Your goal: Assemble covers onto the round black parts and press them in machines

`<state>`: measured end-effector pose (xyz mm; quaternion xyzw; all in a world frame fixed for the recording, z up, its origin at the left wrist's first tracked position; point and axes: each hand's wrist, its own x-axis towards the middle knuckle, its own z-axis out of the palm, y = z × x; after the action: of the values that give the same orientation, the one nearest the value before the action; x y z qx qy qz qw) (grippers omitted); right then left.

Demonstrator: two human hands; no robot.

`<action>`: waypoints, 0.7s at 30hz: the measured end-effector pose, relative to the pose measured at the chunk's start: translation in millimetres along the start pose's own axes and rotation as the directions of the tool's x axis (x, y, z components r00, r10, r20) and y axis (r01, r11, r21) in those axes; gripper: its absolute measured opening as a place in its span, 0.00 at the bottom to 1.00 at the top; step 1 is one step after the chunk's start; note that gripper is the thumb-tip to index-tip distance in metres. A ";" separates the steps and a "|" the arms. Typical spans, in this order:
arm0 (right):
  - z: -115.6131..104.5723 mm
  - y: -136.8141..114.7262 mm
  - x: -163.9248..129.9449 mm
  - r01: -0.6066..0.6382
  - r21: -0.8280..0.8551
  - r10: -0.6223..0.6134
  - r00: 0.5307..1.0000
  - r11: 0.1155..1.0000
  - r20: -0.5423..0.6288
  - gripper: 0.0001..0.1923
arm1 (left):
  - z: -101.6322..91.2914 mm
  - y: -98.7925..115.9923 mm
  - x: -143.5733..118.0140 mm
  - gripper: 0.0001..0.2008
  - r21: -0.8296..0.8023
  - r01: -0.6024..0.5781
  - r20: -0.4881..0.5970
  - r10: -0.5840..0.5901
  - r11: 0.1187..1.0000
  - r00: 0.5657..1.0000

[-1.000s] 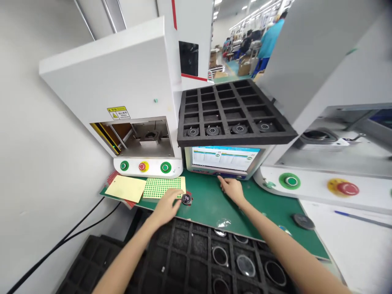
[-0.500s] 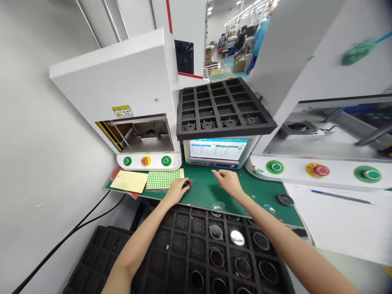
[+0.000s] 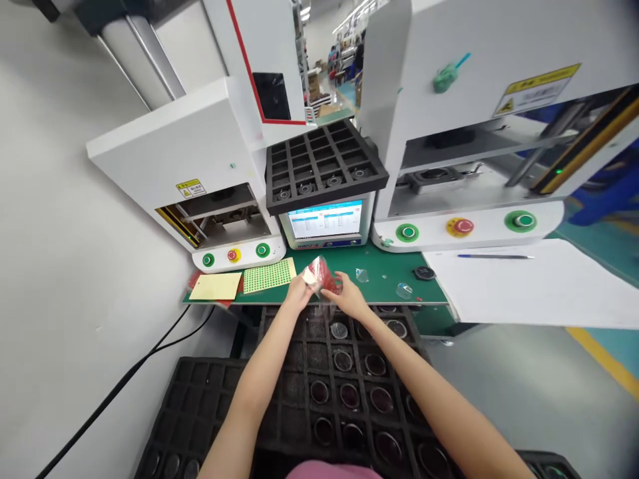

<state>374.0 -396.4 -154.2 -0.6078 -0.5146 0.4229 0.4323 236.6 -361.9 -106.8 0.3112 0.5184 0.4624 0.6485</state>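
a moment ago: left hand flat on the green tabletop over a small round dark part beside the dotted sheet, right hand reaching apart toward the screen. now both brought together over the near edge of the tabletop [image 3: 379,266], sharing a small red packet [image 3: 322,274] in clear wrap. view also pulled back and swung right, taking in more of the right machine.

left hand [image 3: 298,293] raised, fingers pinching the left edge of the red packet; right hand [image 3: 349,297] close beside, fingers [image 3: 335,287] curled and pinching its right side. both forearms bare, stretched forward and converging above the black tray [image 3: 344,372] of round lenses in front of the body. packet held just above the tabletop's front edge, near the green dotted sheet [image 3: 268,275] and the yellow card [image 3: 215,286].

behind: small screen [image 3: 325,219] lit, with a second black tray [image 3: 324,163] resting on top, flanked by a left white machine [image 3: 200,173] and a right white machine [image 3: 479,133], each with green and red buttons. round black part [image 3: 424,273] lying on the tabletop to the right, pen [image 3: 494,256] on white paper beyond. factory aisle with other people far back, too small to make out.
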 end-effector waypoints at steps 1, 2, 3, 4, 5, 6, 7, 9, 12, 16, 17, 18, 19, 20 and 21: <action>3.6 -0.8 4.5 -0.005 0.042 0.004 1.000 0.999 0.016 0.18 | 0.8 -0.1 -3.0 0.15 -0.015 0.004 0.004 -0.004 1.000 1.000; 7.0 -2.7 7.6 -0.005 0.089 0.002 0.999 0.996 0.038 0.18 | 1.0 0.2 -6.9 0.14 -0.029 0.000 0.006 0.000 1.000 1.000; 10.5 -5.5 9.2 0.000 0.140 -0.009 0.998 0.990 0.065 0.18 | 1.0 0.9 -11.4 0.13 -0.044 -0.013 0.006 0.013 0.999 1.000; 14.3 -9.0 9.3 0.008 0.194 -0.027 0.995 0.981 0.096 0.18 | 1.0 2.0 -16.0 0.12 -0.061 -0.035 0.001 0.035 0.998 0.999; 18.5 -12.7 8.2 0.019 0.252 -0.052 0.991 0.967 0.126 0.18 | 1.4 3.7 -20.5 0.12 -0.081 -0.062 -0.010 0.062 0.995 0.998; 23.1 -16.3 6.2 0.030 0.312 -0.080 0.985 0.950 0.150 0.18 | 2.2 5.8 -24.5 0.10 -0.101 -0.092 -0.023 0.091 0.991 0.996; 28.1 -19.5 3.9 0.037 0.371 -0.106 0.980 0.928 0.167 0.18 | 3.5 8.3 -28.0 0.10 -0.123 -0.125 -0.040 0.121 0.985 0.992; 38.0 -23.6 1.1 0.029 0.478 -0.128 0.976 0.878 0.176 0.18 | 6.7 14.9 -33.0 0.09 -0.167 -0.191 -0.080 0.180 0.967 0.980; 50.1 -23.5 8.4 -0.038 0.591 -0.064 0.987 0.806 0.150 0.17 | 6.3 30.1 -37.1 0.10 -0.240 -0.282 -0.154 0.250 0.929 0.956; 66.2 -23.2 37.9 -0.127 0.683 0.102 0.992 0.719 0.077 0.18 | -14.3 55.1 -48.3 0.05 -0.335 -0.371 -0.281 0.284 0.866 0.917; 71.9 -25.3 45.5 -0.141 0.698 0.136 0.989 0.702 0.064 0.18 | -21.8 59.5 -53.5 0.07 -0.352 -0.378 -0.306 0.277 0.856 0.911; 78.3 -28.3 52.2 -0.154 0.709 0.163 0.985 0.689 0.055 0.19 | -29.5 62.2 -59.5 0.09 -0.366 -0.374 -0.323 0.261 0.852 0.910; 85.0 -32.1 57.5 -0.165 0.716 0.184 0.982 0.679 0.052 0.19 | -36.8 63.2 -66.3 0.10 -0.377 -0.357 -0.329 0.237 0.854 0.914; 91.5 -36.5 61.2 -0.174 0.720 0.199 0.979 0.672 0.051 0.19 | -43.3 62.5 -73.4 0.11 -0.384 -0.330 -0.326 0.208 0.862 0.922; 97.3 -41.0 63.1 -0.179 0.721 0.206 0.977 0.670 0.052 0.18 | -48.9 60.2 -80.7 0.11 -0.388 -0.298 -0.317 0.177 0.872 0.932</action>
<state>277.2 -321.0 -145.3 -0.4472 -0.2325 0.6235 0.5976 170.2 -417.3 -35.8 0.1564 0.4448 0.6801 0.5614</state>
